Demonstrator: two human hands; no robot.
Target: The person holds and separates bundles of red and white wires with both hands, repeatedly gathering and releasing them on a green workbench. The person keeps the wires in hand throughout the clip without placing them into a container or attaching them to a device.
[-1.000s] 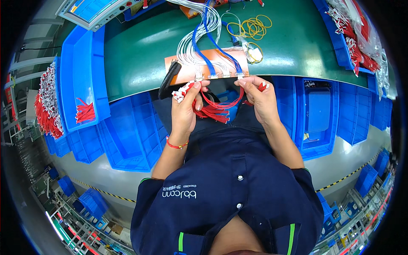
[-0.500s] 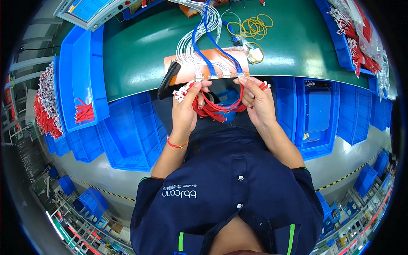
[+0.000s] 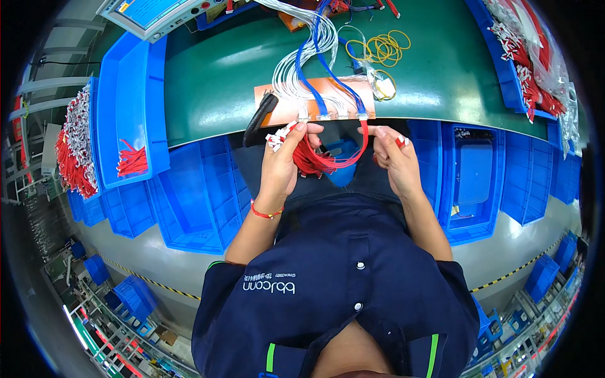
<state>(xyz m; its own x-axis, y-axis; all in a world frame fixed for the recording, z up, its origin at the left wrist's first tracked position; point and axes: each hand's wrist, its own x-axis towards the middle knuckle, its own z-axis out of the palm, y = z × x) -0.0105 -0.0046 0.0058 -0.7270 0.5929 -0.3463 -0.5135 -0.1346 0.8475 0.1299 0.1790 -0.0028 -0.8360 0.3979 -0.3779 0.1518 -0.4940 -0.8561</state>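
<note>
left hand (image 3: 282, 165): grips bunch of red wires (image 3: 313, 160), frame centre | right hand (image 3: 392, 157): pinches 1 red wire (image 3: 364, 135) | green worktop (image 3: 214, 82) above

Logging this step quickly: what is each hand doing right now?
Left hand: closed on a bundle of red wires.
Right hand: pinching one red wire at the connector block.

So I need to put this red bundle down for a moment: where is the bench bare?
The green mat is bare between the left blue bin and the white wires, and again right of the yellow loops, up to the red-wire bin. The middle is crowded, around the orange board near both hands.
</note>
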